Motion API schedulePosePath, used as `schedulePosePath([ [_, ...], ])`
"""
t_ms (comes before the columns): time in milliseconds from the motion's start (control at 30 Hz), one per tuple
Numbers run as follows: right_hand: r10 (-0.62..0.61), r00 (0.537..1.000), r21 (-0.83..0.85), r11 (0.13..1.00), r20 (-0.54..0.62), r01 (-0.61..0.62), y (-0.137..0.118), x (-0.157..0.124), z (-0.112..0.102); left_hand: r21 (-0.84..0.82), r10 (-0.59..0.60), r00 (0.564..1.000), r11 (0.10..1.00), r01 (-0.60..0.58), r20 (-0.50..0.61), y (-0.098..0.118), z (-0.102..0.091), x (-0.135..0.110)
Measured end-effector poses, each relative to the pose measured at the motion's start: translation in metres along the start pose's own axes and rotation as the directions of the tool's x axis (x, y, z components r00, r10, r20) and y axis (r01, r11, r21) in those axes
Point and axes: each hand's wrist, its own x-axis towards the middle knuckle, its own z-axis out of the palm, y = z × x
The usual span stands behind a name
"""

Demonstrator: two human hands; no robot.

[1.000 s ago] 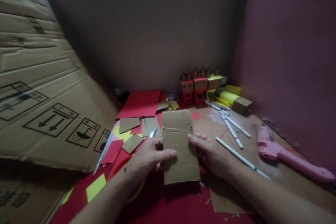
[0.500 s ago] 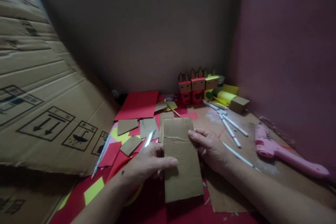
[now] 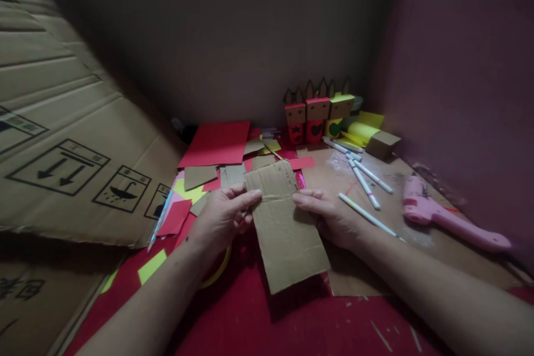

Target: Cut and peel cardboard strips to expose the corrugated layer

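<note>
A brown cardboard strip [image 3: 283, 228] with a crease across its upper part is held between both hands above the red work surface. My left hand [image 3: 220, 217] pinches its left edge near the crease, thumb on top. My right hand [image 3: 329, 216] grips the right edge at the same height, fingers closed on the board. The strip tilts, its far end pointing up-left and its near end toward me.
A large printed cardboard sheet [image 3: 75, 161] leans at the left. Red paper [image 3: 217, 143], cardboard and coloured scraps [image 3: 200, 178] lie behind the hands. Paper-covered box figures [image 3: 317, 117] stand at the back. Several markers [image 3: 362, 183] and a pink glue gun [image 3: 446, 222] lie at the right.
The cardboard strip has been lifted and turned a little, its near end swinging right. My left hand slid up its edge to the crease. The view has dropped slightly.
</note>
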Motion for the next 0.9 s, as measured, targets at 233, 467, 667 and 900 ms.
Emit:
schedulePosePath([
  [233,0.073,0.994,-0.063,0.996,0.085,-0.068,0.004,-0.002,-0.002,-0.056,0.101,0.994,0.993,-0.103,-0.039,0.0,-0.006,0.006],
  [467,-0.056,0.996,-0.028,0.998,0.063,0.058,0.007,0.003,-0.002,0.014,-0.01,0.999,1.0,0.009,0.046,0.004,0.007,-0.003],
  [667,-0.217,0.971,-0.151,0.968,-0.097,0.201,0.004,0.002,0.007,0.216,0.215,0.968,0.959,-0.184,-0.131,0.007,0.009,-0.007],
  [900,-0.223,0.928,-0.061,0.975,-0.298,0.215,0.008,0.01,-0.001,0.516,0.69,0.723,0.63,-0.581,-0.029,0.008,0.008,-0.014],
])
